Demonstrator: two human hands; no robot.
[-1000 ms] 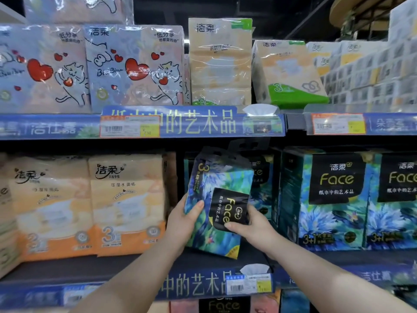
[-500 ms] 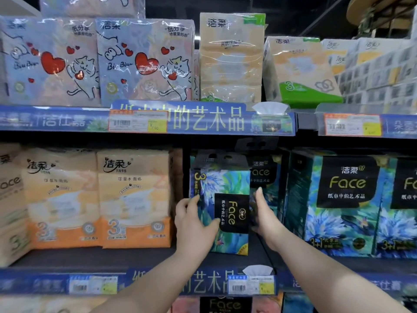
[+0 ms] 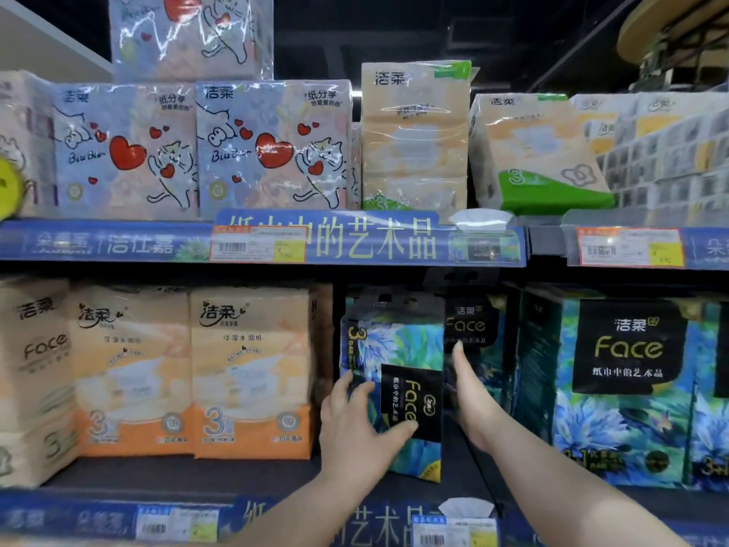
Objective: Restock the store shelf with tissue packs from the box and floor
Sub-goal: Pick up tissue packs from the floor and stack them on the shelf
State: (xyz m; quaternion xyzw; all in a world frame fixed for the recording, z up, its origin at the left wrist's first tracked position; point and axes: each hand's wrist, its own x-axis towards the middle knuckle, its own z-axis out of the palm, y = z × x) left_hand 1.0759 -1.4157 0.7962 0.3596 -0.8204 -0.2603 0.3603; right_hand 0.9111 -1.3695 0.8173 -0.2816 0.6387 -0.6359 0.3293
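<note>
A blue-green floral tissue pack (image 3: 398, 349) with a black "Face" label stands upright on the middle shelf (image 3: 197, 473), between orange packs and larger blue packs. My left hand (image 3: 355, 424) grips its lower left edge, thumb across the front and fingers round the side. My right hand (image 3: 471, 392) lies flat against the pack's right side with straight fingers pointing up. Another pack of the same kind (image 3: 469, 325) stands just behind it.
Orange "3" tissue packs (image 3: 248, 373) fill the shelf to the left. Large blue "Face" packs (image 3: 623, 388) stand to the right. The upper shelf (image 3: 118, 242) holds cat-and-heart packs (image 3: 272, 148) and pale orange and green packs (image 3: 414, 136). Price tags (image 3: 258, 244) line the shelf edges.
The pack went from tilted in front of the shelf to upright on it and was pushed further in. My right hand shifted from the pack's front to its right side.
</note>
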